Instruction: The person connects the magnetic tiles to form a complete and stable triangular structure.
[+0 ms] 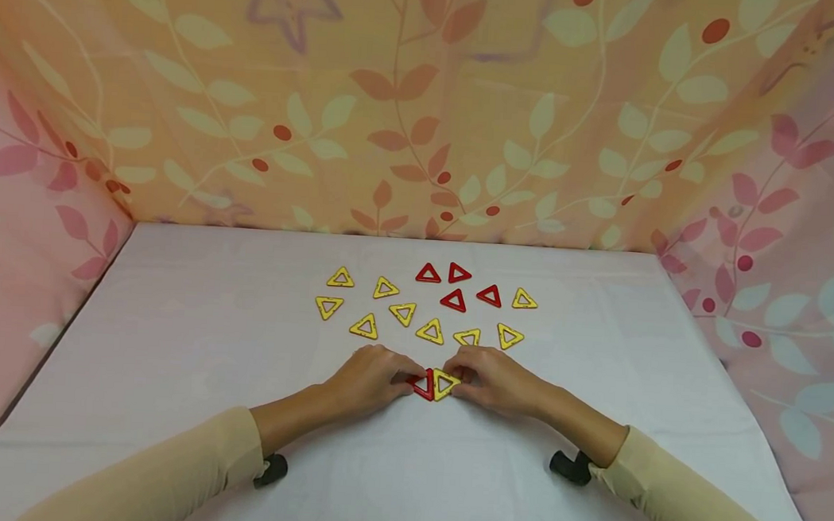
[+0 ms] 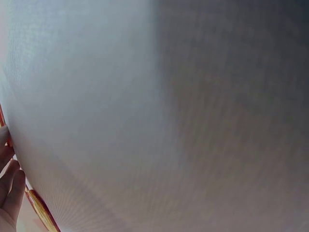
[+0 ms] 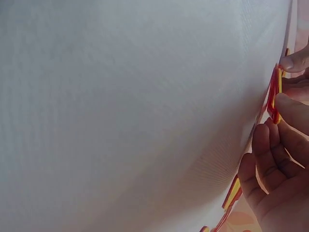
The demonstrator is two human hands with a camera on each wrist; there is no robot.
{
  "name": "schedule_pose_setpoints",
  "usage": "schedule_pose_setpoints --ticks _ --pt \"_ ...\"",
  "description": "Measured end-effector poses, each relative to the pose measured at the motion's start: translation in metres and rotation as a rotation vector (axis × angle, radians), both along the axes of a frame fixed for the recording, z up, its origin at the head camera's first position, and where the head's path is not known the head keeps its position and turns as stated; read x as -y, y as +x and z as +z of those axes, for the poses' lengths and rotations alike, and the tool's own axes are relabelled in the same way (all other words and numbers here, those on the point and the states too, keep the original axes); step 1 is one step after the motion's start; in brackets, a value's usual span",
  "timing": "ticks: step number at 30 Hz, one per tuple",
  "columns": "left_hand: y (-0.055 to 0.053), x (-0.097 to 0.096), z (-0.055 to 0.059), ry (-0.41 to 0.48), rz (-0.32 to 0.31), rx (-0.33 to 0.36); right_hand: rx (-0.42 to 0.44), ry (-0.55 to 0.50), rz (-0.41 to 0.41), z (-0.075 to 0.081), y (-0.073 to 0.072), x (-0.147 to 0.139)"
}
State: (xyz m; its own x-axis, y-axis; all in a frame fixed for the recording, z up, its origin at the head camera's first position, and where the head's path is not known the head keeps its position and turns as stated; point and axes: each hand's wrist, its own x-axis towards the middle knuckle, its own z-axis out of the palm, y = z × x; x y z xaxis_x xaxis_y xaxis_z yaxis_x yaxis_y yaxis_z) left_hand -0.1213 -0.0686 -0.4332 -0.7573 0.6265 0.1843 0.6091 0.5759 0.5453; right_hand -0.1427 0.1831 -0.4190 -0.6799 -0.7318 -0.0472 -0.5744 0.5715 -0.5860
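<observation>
In the head view my left hand [image 1: 370,379] pinches a red triangular frame tile [image 1: 430,383] between thumb and fingertips. A yellow triangular frame tile [image 1: 436,384] is pinched by my right hand [image 1: 497,381] from its right-hand corner. The two tiles lie side by side, long edge along long edge, in the front middle of the table. From the right wrist, my right fingers [image 3: 270,169] curl near the table and the tiles show edge-on. Only some fingers [image 2: 12,188] of a hand appear at the left wrist view's left border.
Beyond my hands, several yellow triangle tiles [image 1: 363,334] lie scattered on the white-covered table [image 1: 190,342]. Several red triangle tiles [image 1: 428,279] sit farther back, right of centre. Patterned curtains [image 1: 397,116] border the table's back and sides.
</observation>
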Motion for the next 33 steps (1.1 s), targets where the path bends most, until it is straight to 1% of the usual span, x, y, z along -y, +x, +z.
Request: schedule_pose_setpoints --ticks 4,11,17,21,26,33 --pt "-0.001 0.0 0.001 0.008 -0.005 0.006 0.019 -0.004 0.001 0.003 -0.001 0.0" --pt "0.0 0.0 0.002 0.013 -0.009 0.004 0.069 -0.07 0.022 0.009 -0.004 0.004" --pt "0.0 0.0 0.002 0.009 -0.015 0.011 0.095 -0.072 0.031 0.012 -0.005 0.01" --pt "0.0 0.0 0.001 0.01 -0.018 0.006 0.114 -0.077 0.035 0.01 -0.006 0.013" --pt "-0.001 0.001 0.0 0.009 -0.021 0.001 0.137 -0.075 0.021 0.006 -0.006 0.013" --pt "-0.001 0.0 0.0 0.0 -0.019 0.004 0.128 -0.072 0.013 0.001 -0.005 0.012"
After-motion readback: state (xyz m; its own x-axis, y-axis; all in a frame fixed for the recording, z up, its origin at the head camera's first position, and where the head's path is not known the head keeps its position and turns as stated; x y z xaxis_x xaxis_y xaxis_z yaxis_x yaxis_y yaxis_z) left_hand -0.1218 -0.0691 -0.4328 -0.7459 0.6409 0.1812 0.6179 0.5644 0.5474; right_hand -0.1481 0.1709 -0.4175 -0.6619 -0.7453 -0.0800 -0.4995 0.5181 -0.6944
